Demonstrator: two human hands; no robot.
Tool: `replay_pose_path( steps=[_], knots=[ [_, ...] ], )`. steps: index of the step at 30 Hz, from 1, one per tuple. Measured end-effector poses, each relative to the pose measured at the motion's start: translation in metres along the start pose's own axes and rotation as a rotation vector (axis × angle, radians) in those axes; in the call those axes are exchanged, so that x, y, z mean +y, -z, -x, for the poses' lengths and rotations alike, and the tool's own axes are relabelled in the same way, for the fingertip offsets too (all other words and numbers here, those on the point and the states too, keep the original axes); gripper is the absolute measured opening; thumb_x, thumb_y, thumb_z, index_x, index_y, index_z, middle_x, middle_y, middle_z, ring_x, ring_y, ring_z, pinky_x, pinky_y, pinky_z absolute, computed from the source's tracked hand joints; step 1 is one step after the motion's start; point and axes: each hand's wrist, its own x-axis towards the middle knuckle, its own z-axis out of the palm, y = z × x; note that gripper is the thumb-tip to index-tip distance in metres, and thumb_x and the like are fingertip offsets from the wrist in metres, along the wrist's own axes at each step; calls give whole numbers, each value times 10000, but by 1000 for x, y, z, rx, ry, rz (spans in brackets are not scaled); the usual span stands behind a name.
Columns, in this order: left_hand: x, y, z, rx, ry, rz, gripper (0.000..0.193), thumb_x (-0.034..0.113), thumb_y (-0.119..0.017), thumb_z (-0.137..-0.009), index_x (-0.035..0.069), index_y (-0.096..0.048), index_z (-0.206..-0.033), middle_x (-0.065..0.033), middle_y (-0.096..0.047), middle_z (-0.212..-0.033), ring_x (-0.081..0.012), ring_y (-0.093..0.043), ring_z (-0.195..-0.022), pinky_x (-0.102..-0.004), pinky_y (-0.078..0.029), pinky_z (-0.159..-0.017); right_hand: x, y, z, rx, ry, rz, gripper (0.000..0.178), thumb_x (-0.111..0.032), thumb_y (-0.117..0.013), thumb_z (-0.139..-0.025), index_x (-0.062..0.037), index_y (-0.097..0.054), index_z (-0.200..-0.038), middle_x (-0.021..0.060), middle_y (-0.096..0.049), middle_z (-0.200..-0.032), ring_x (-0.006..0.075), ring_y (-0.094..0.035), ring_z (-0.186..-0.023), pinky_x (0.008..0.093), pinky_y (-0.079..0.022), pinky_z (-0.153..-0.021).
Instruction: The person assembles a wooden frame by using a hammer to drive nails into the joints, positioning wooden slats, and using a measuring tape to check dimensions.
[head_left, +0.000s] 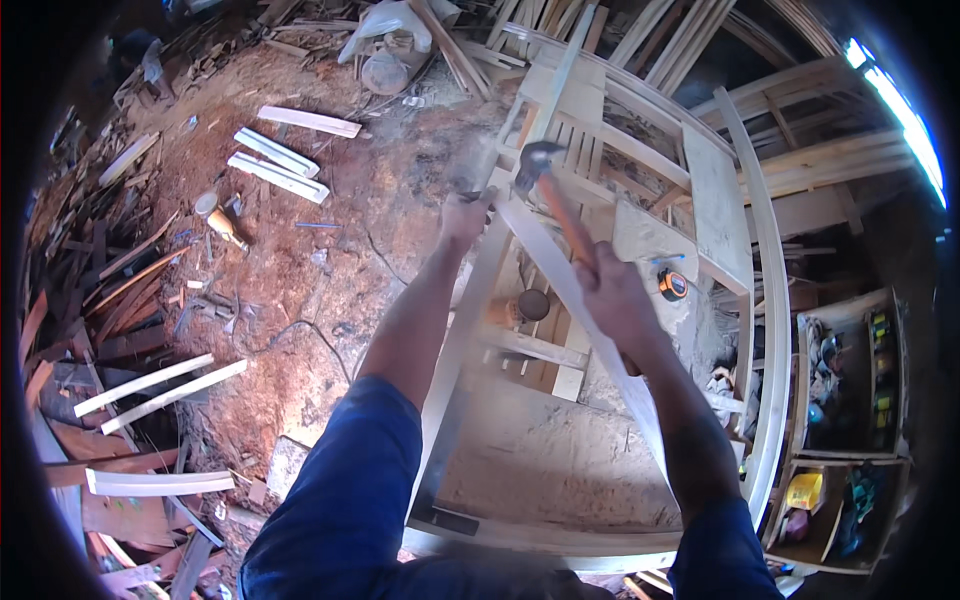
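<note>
My right hand (612,300) is closed round the orange-brown handle of a claw hammer (568,215). The dark hammer head is raised over the far end of a pale wooden strip (560,265), which runs slantwise back toward me under my right forearm. Just left of that end, my left hand (466,218) is closed at the edge of the wooden workbench frame (440,425). What its fingers pinch is too small and blurred to make out. An orange and black tape measure (672,285) lies right of my right hand.
Pale wooden strips (275,175) lie on the reddish dirt floor to the left, near a bottle (220,220) and a dark cable (325,340). Scrap wood (110,330) is heaped at far left. A compartmented wooden box (795,460) with small items stands at right; stacked timber fills the back right.
</note>
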Motion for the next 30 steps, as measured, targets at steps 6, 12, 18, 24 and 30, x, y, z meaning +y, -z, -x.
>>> replay_pose_path(
  steps=[6,12,18,24,30],
  knots=[
    [-4,22,3,-7,22,-1,368,345,-746,-882,-18,-772,-827,-58,-661,-604,-117,-588,-491,-301,-438,-458,-94,87,-19,325,12,-499,215,-275,-512,-1051,-61,-494,-1069,89,-562,-595,119,-604,-524,312,-460,-457],
    [-1,-11,4,-74,19,64,358,349,-744,-879,-3,-777,-827,-56,-651,-605,-115,-600,-523,-299,-446,-489,20,-22,3,-61,-69,43,310,-263,-550,-1002,-12,-530,-1182,269,-637,-752,450,-663,-687,545,-524,-657],
    [-28,41,-9,5,14,-170,404,410,-669,-936,12,-735,-960,-109,-700,-760,-191,-662,-629,-356,-509,-576,-92,141,-6,208,-107,-316,356,-365,-495,-1040,-19,-576,-1052,172,-635,-696,312,-647,-608,436,-475,-551],
    [11,55,184,-184,-159,-931,788,537,-705,-836,59,-468,-1417,-260,-689,-1094,-463,-669,-1016,-509,-540,-872,-79,102,-33,611,180,-710,313,-293,-521,-1051,16,-508,-1098,97,-546,-626,196,-588,-518,370,-475,-498],
    [14,63,214,-221,-100,-939,881,347,-675,-834,-16,-270,-1528,-321,-647,-1052,-488,-644,-965,-531,-527,-874,-6,28,8,-178,-329,-154,321,-309,-511,-1019,-6,-537,-1123,217,-649,-765,430,-666,-707,514,-538,-692]
  ],
)
